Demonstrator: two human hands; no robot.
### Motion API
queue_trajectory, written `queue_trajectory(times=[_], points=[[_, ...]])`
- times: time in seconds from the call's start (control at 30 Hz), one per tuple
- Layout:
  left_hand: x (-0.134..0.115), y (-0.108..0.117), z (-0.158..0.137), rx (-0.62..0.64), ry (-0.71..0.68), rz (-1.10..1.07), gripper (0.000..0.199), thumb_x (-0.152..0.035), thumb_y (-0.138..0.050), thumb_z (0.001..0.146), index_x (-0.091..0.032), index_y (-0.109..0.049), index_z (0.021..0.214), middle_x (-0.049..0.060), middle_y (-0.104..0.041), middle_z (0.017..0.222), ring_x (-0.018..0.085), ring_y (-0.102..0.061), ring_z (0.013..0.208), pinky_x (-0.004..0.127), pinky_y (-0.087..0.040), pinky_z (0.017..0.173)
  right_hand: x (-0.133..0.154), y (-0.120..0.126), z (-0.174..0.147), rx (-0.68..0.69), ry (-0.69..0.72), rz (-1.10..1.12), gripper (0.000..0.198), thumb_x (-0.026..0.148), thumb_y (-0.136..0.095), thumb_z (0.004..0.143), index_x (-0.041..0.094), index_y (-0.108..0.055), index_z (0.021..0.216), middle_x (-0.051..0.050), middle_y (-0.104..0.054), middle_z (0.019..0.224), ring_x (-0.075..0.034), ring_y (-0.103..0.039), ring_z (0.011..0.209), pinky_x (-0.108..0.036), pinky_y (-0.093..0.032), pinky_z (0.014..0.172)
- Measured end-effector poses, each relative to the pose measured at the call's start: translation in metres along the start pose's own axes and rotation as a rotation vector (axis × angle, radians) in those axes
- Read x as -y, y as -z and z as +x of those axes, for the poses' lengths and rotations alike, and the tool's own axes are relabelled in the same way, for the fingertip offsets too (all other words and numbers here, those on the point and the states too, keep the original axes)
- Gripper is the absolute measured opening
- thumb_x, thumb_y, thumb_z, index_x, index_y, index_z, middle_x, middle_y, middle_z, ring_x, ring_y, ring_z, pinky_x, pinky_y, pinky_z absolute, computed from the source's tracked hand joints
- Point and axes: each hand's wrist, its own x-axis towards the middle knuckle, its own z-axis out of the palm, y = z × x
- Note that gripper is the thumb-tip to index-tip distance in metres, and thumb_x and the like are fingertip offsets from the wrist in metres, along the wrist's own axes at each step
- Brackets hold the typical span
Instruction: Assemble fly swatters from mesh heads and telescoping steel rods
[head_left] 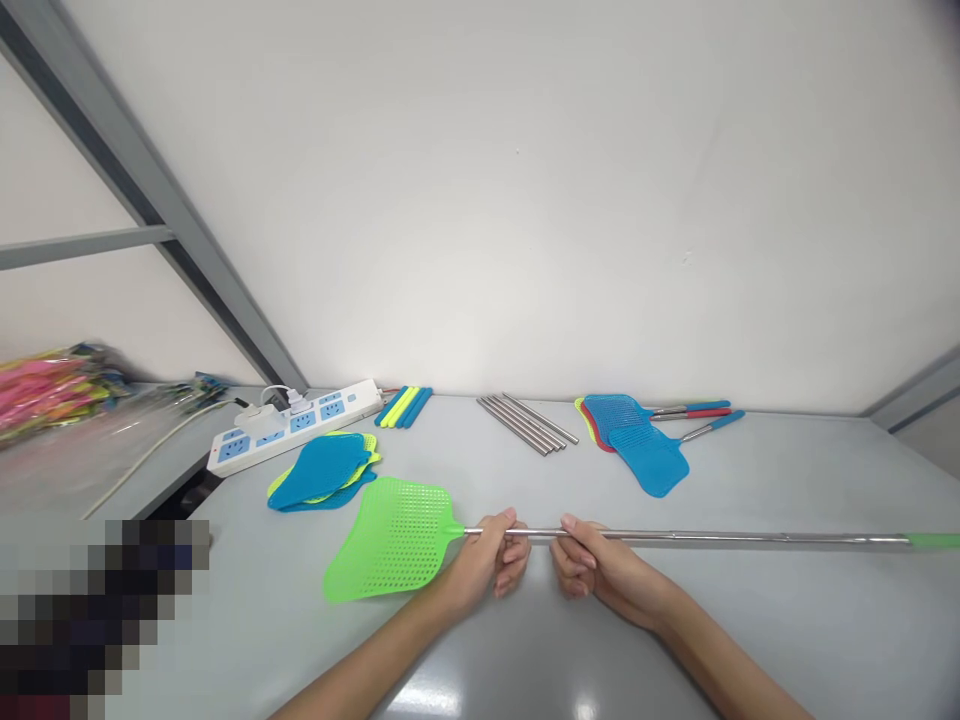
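Fingers of the left hand (480, 568) and right hand (604, 572) clamp the green swatter (675, 536), its mesh (397, 540) at nine o'clock, handle (934, 540) at three. Beyond, on the surface (795, 475): loose heads (322, 468) at ten, other swatters (649, 455) at one, metal tubes (519, 425) at twelve.

Grey table (810, 465): power strip (301, 424), swatter heads (319, 468), coloured sticks (405, 407), metal tubes (525, 425), swatters (651, 458).

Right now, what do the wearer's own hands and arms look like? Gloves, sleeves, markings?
Left hand and right hand: both ungloved, five-fingered, no rings visible. Left forearm and right forearm: uncovered as far as the frame shows, with no sleeve, watch, bracelet or cable in sight. No clear markings; fine nail detail is too small to tell.
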Motion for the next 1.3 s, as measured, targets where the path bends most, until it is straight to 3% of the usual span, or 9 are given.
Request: queue_trajectory(times=[0.17, 0.3, 0.47, 0.9, 1.3], points=[[-0.002, -0.001, -0.002, 0.006, 0.0, 0.008, 0.044, -0.043, -0.022, 0.082, -0.018, -0.038, 0.05, -0.004, -0.035, 0.035, 0.008, -0.032, 0.031, 0.021, -0.025, 0.037, -0.003, 0.001, 0.0, -0.001, 0.0, 0.015, 0.044, 0.048, -0.032, 0.081, 0.018, -0.029, 0.049, 0.004, -0.028, 0.051, -0.009, -0.033, 0.047, -0.027, -0.027, 0.053], [-0.011, -0.005, -0.007, 0.048, -0.038, 0.053, 0.045, -0.043, -0.022, 0.084, -0.014, -0.053, 0.07, -0.001, -0.05, 0.045, 0.011, -0.043, 0.037, 0.024, -0.035, 0.045, -0.002, 0.0, 0.0, -0.027, -0.005, -0.024, 0.045, 0.052, -0.033, 0.08, 0.017, -0.037, 0.051, 0.003, -0.032, 0.053, -0.009, -0.035, 0.048, -0.027, -0.028, 0.054], [-0.017, -0.007, -0.007, 0.087, -0.043, 0.025, 0.049, -0.046, -0.022, 0.083, -0.01, -0.055, 0.09, 0.005, -0.057, 0.057, 0.013, -0.049, 0.042, 0.028, -0.039, 0.05, 0.003, -0.001, -0.001, -0.119, 0.029, -0.082, 0.042, 0.049, -0.039, 0.078, 0.015, -0.047, 0.055, 0.002, -0.035, 0.053, -0.011, -0.038, 0.052, -0.027, -0.029, 0.056], [-0.012, -0.002, -0.005, -0.062, -0.045, -0.063, 0.043, -0.039, -0.033, 0.081, -0.006, -0.058, 0.093, 0.006, -0.059, 0.052, 0.016, -0.052, 0.045, 0.029, -0.039, 0.051, -0.002, 0.009, 0.004, -0.256, 0.076, -0.005, 0.033, 0.038, -0.051, 0.075, 0.015, -0.048, 0.051, 0.002, -0.036, 0.05, -0.01, -0.036, 0.049, -0.027, -0.029, 0.053], [-0.017, 0.003, -0.007, 0.022, -0.036, -0.238, 0.046, -0.033, -0.026, 0.081, -0.005, -0.059, 0.095, 0.01, -0.06, 0.058, 0.019, -0.053, 0.052, 0.031, -0.038, 0.055, 0.012, 0.018, -0.002, -0.269, 0.099, -0.067, 0.039, 0.042, -0.042, 0.079, 0.015, -0.048, 0.052, 0.0, -0.038, 0.053, -0.012, -0.036, 0.052, -0.028, -0.029, 0.055]])
